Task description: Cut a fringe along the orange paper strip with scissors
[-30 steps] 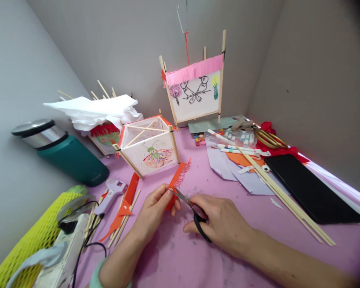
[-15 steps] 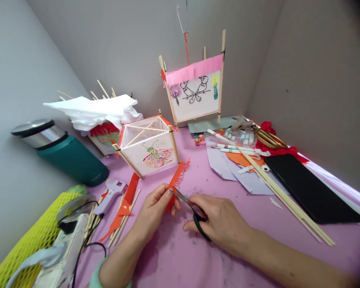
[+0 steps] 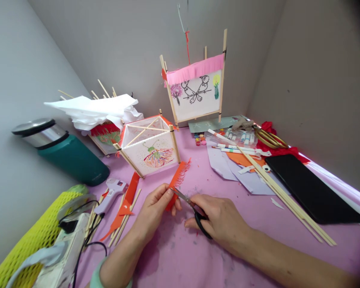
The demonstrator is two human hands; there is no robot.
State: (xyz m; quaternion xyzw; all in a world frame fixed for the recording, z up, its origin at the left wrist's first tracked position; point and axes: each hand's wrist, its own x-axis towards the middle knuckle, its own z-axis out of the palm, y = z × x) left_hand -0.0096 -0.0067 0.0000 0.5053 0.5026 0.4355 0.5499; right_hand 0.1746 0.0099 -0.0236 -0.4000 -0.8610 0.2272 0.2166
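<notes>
My left hand (image 3: pixel 157 202) pinches a red paper strip (image 3: pixel 177 177) whose right edge is cut into a fringe. In my right hand (image 3: pixel 217 216) is a pair of scissors (image 3: pixel 184 197) with black handles; the blades lie at the strip beside my left fingertips. Just beyond the strip stands a lantern frame (image 3: pixel 157 154) of sticks and white panels, with a colourful insect drawn on its front. Another lantern (image 3: pixel 198 92) with pink fringe and two drawn birds hangs behind it from a red cord.
On the left are a teal bottle (image 3: pixel 73 160), a glue gun (image 3: pixel 111 194), red paper scraps (image 3: pixel 127 204) and a power strip (image 3: pixel 67 248). To the right lie long sticks (image 3: pixel 276 188), a black phone or tablet (image 3: pixel 312 188), markers (image 3: pixel 237 149) and lilac paper (image 3: pixel 252 184).
Both hands and the strip are almost where they were. The view has shifted very slightly.
</notes>
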